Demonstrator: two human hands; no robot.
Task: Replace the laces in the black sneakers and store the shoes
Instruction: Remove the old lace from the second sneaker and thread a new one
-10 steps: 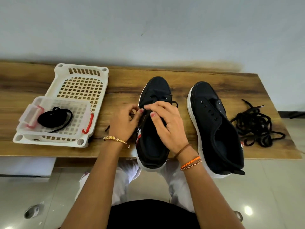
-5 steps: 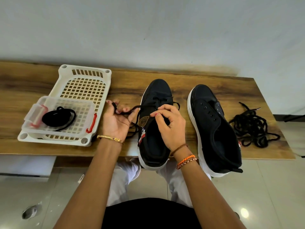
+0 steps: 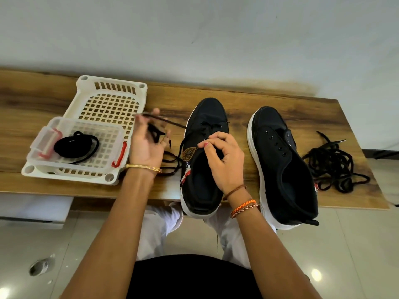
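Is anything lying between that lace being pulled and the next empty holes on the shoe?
Nothing visible does. The left hand holds the thin black lace out beside the left black canvas sneaker, while the right hand pinches its tongue clear of the eyelets.

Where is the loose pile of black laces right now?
In the head view, the pile of black laces lies on the right end of the wooden bench, just right of the unlaced sneaker; neither hand touches it.

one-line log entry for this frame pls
step: lacing left black canvas sneaker | left hand: pulling black lace out sideways | right hand: pinching sneaker tongue | right black sneaker: unlaced
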